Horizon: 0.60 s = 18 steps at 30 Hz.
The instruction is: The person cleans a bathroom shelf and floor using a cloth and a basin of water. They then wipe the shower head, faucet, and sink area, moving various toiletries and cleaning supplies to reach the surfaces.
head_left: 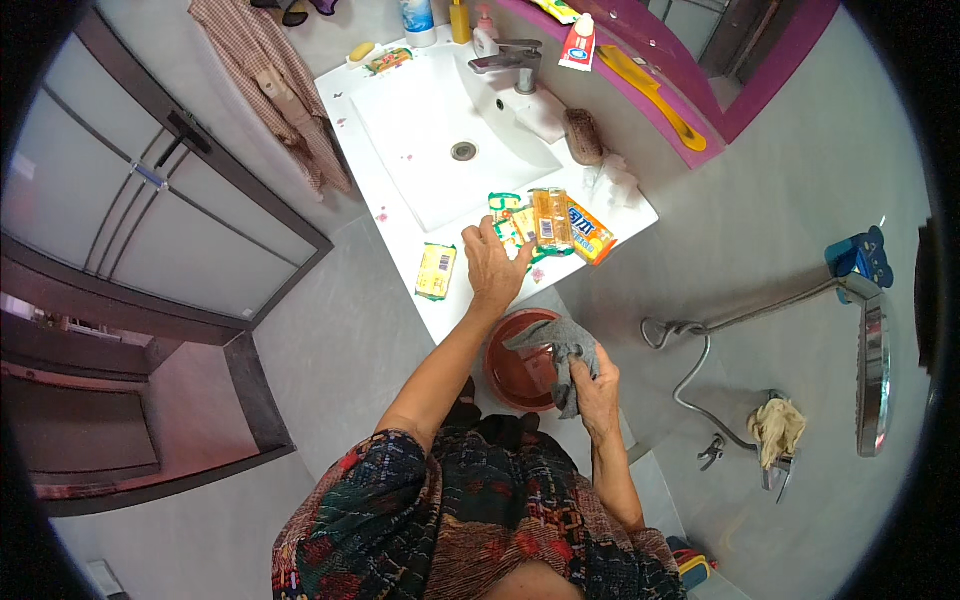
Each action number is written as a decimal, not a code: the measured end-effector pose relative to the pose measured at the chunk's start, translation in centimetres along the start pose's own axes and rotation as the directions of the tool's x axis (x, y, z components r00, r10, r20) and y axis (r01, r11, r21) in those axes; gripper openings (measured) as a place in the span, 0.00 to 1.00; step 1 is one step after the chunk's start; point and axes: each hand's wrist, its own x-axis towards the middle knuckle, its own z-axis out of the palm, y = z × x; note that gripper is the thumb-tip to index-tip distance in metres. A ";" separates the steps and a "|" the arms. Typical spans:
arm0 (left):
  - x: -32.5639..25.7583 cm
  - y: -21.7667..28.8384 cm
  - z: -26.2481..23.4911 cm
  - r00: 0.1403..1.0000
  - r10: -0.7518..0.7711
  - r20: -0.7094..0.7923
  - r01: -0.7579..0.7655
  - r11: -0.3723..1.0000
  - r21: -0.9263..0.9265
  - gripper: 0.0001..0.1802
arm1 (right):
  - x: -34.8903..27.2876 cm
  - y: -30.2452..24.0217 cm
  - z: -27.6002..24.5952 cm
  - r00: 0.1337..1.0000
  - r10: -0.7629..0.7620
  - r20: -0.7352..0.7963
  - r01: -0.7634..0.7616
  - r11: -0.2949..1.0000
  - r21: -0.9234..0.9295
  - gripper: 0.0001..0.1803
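My left hand (492,265) reaches over the white sink counter (450,312), its fingers apart and touching the near side of a pile of small packets. In the pile are yellow-and-green packets (512,230), a clear-wrapped amber bar pack (551,222) and an orange-and-blue packet (592,236). One more yellow-and-green packet (435,272) lies apart to the left. Lower down, my right hand (598,392) grips a grey cloth (566,345) that hangs over a reddish-brown basin (512,378) below the counter's edge.
The sink bowl (420,150) has a metal faucet (515,62) behind it. A brown scrub brush (583,137) and crumpled clear plastic (612,185) sit right of it. A purple shelf (640,75) holds a yellow comb (655,100). The shower hose (690,375) hangs at right.
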 end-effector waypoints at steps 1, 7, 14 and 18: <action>0.0 -0.2 0.4 1.000 -0.021 -0.002 0.021 1.000 0.003 0.39 | -0.1 -0.1 -0.3 1.000 0.013 -0.007 -0.013 1.000 0.027 0.16; -0.4 -0.4 0.1 0.988 -0.154 -0.006 0.153 0.983 -0.102 0.41 | -0.7 0.8 -1.9 0.998 0.054 0.015 -0.056 0.995 0.084 0.20; -1.4 1.0 -2.0 0.895 -0.308 0.321 0.420 0.346 -0.839 0.25 | 0.3 -1.1 -2.6 0.999 0.010 -0.040 0.003 0.951 0.309 0.27; -2.6 1.9 -4.1 0.805 -0.032 0.592 0.582 -0.148 -0.799 0.23 | 1.8 -5.4 -0.3 0.969 -0.238 -0.062 0.240 0.970 0.028 0.30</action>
